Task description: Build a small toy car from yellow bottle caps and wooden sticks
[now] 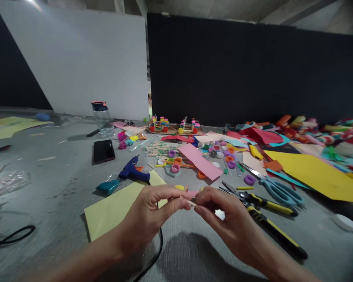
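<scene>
My left hand (157, 207) is closed, pinching a thin pale wooden stick (191, 203) between thumb and fingers. My right hand (223, 213) is closed at the stick's other end, fingertips almost meeting the left ones. Behind the stick a bit of pink paper (191, 194) shows between the hands, mostly hidden by fingers. Just beyond the left fingertips is a small yellow round piece (180, 187). Pale yellow paper (111, 209) lies on the table beside my left hand, and a blue glue gun (133, 171) lies above that sheet.
Pliers with yellow-black handles (276, 231) and blue-handled scissors (282, 191) lie right of my right hand. Coloured rings and a pink strip (201, 161) are ahead. A phone (104, 151) and water bottle (102, 119) stand left. A black cable (157, 252) runs under my left wrist.
</scene>
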{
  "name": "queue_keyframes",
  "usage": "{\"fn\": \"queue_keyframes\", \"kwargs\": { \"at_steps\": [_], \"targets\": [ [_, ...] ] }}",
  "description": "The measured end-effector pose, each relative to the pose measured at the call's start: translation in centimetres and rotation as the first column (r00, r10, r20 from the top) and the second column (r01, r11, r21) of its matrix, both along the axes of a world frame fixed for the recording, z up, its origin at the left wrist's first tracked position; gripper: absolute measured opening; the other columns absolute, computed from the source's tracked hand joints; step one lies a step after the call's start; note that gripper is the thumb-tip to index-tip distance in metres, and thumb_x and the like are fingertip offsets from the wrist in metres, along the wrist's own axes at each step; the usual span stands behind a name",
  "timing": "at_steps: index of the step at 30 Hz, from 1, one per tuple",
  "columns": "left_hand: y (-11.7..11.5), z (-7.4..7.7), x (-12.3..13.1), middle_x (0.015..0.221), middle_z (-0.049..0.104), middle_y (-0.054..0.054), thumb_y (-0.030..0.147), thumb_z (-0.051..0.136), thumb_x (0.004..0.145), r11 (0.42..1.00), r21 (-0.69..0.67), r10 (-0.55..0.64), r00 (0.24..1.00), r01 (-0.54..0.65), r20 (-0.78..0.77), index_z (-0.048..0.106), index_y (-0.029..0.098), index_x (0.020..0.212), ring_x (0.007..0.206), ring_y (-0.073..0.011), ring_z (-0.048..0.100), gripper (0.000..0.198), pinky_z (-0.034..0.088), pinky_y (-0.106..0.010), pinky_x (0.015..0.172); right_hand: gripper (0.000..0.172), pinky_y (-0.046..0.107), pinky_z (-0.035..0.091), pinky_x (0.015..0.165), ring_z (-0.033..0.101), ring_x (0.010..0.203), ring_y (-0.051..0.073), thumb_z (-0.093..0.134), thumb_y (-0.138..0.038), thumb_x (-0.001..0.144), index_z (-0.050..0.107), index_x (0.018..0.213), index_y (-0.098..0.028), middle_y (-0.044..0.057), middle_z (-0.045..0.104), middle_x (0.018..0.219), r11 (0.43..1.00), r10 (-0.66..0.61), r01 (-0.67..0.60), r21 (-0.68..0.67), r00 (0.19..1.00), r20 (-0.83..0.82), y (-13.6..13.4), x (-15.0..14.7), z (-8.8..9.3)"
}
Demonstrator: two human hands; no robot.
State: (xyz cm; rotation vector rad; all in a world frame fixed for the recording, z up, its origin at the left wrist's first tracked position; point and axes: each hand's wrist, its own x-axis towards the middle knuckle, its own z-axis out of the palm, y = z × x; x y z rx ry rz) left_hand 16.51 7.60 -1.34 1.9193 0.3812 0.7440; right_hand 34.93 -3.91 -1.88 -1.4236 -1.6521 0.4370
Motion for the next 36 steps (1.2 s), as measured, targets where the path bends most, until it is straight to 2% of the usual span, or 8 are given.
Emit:
{"fn": "queue_keyframes", "kwargs": {
  "at_steps": [4,7,9,14,16,20,30,36],
  "targets": [
    [1.0,0.3,-1.0,0.079,0.072,-0.001,0.028,0.062,0.095,0.918,0.351,-0.086,0.955,0.187,-0.284,0.076,0.020,0.089,0.077,-0.0147,0.063,0.018,0.042,-0.025,0.072,0.009,0.027,0.039,0.064,0.056,0.070,0.013,0.060,-0.023,0.096,0.059,0.087,-0.021,-0.002,0.063,0.080,0.994,0.097,-0.078,-0.083,0.963,0.250,-0.8,0.0,-0.7],
    [1.3,0.9,-1.3,0.081,0.073,-0.002,0.027,0.061,0.096,0.863,0.284,-0.224,0.820,0.418,-0.526,0.077,0.020,0.087,0.078,-0.0147,0.064,0.019,0.042,-0.024,0.072,0.011,0.028,0.038,0.064,0.060,0.071,0.015,0.065,-0.027,0.094,0.062,0.085,-0.022,-0.002,0.067,0.081,0.953,0.243,-0.142,-0.268,0.887,0.392,-1.8,0.2,-1.4],
    [1.4,1.2,-1.1,0.083,0.074,-0.002,0.026,0.060,0.096,0.863,0.231,-0.257,0.783,0.450,-0.566,0.078,0.020,0.091,0.080,-0.0152,0.065,0.019,0.042,-0.024,0.073,0.015,0.028,0.037,0.061,0.059,0.067,0.015,0.066,-0.029,0.094,0.061,0.081,-0.022,-0.002,0.067,0.078,0.954,0.185,-0.060,-0.295,0.889,0.418,-2.4,0.8,-1.9],
    [1.6,1.5,-1.0,0.077,0.072,-0.002,0.028,0.054,0.098,0.918,0.151,-0.238,0.814,0.367,-0.529,0.079,0.021,0.089,0.074,-0.0160,0.063,0.028,0.042,-0.024,0.069,0.006,0.029,0.042,0.061,0.059,0.066,0.017,0.062,-0.029,0.094,0.063,0.094,-0.022,0.002,0.066,0.081,0.944,-0.158,0.269,-0.191,0.877,0.454,-2.6,3.8,-2.9],
    [1.8,1.5,-1.0,0.077,0.071,-0.002,0.027,0.053,0.097,0.938,0.120,-0.216,0.822,0.324,-0.526,0.080,0.021,0.091,0.072,-0.0153,0.062,0.029,0.042,-0.023,0.067,0.024,0.033,0.045,0.066,0.061,0.070,0.019,0.063,-0.027,0.093,0.059,0.115,-0.020,0.007,0.066,0.097,0.932,-0.223,0.330,-0.152,0.850,0.477,-1.9,5.0,-3.2],
    [2.2,1.4,-1.0,0.077,0.070,0.000,0.026,0.056,0.094,0.959,0.057,-0.207,0.822,0.278,-0.531,0.081,0.022,0.094,0.073,-0.0143,0.061,0.025,0.041,-0.022,0.066,0.048,0.038,0.049,0.077,0.065,0.080,0.020,0.068,-0.022,0.087,0.052,0.133,-0.020,0.012,0.062,0.120,0.940,-0.204,0.311,-0.140,0.841,0.500,0.1,6.5,-3.8],
    [2.9,0.4,-0.5,0.087,0.075,-0.001,0.026,0.055,0.094,0.985,0.097,-0.084,0.895,0.140,-0.439,0.079,0.021,0.091,0.084,-0.0180,0.065,0.025,0.044,-0.026,0.072,0.027,0.040,0.048,0.085,0.066,0.100,0.028,0.066,-0.013,0.086,0.063,0.112,-0.018,0.012,0.070,0.113,0.955,-0.148,0.258,-0.148,0.842,0.519,3.4,7.0,-3.6],
    [2.7,-0.2,-0.3,0.090,0.075,-0.002,0.030,0.056,0.095,0.988,0.145,0.016,0.923,0.044,-0.384,0.077,0.020,0.089,0.084,-0.0182,0.066,0.024,0.044,-0.026,0.073,0.024,0.037,0.047,0.076,0.063,0.082,0.022,0.061,-0.026,0.094,0.060,0.117,-0.018,0.011,0.068,0.108,0.955,-0.232,0.290,-0.062,0.860,0.454,2.2,5.8,-2.2]
  ]
}}
